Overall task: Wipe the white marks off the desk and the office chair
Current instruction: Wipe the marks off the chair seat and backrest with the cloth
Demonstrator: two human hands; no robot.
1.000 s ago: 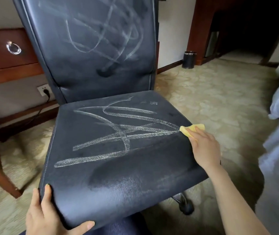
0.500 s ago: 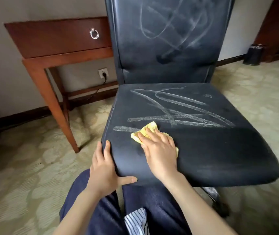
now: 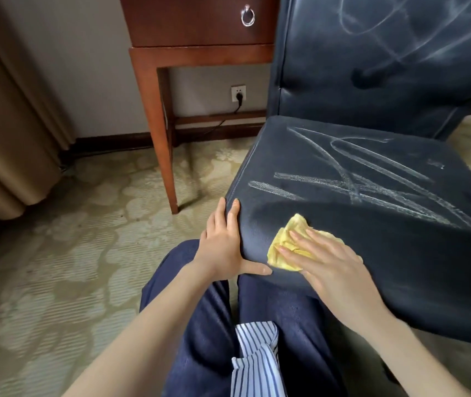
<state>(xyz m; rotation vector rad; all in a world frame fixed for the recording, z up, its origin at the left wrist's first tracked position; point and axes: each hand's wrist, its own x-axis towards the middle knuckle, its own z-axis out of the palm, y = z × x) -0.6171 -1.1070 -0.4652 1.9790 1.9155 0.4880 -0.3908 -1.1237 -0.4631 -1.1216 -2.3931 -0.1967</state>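
The dark blue office chair (image 3: pixel 417 253) fills the right of the view. White chalky scribbles (image 3: pixel 354 181) cross the middle of its seat, and fainter ones (image 3: pixel 411 27) loop over the backrest. My right hand (image 3: pixel 326 262) lies flat with straight fingers on a crumpled yellow cloth (image 3: pixel 288 247), pressing it on the seat's front left corner. My left hand (image 3: pixel 223 247) rests on that same corner's edge, fingers up the left side and thumb along the front. The near strip of the seat shows no marks. The wooden desk (image 3: pixel 200 27) stands behind on the left; its top is out of view.
The desk leg (image 3: pixel 157 133) comes down just left of the chair. A wall socket (image 3: pixel 238 94) with a plugged-in cable sits under the desk. A beige curtain (image 3: pixel 8 116) hangs at far left. Patterned carpet (image 3: pixel 71 253) covers the floor. My knees in dark trousers (image 3: pixel 214 325) are below the seat.
My right hand swept the cloth from the seat's right edge across to its front left corner. The lowest white stroke is gone. My left hand stayed on the corner while the view shifted left.
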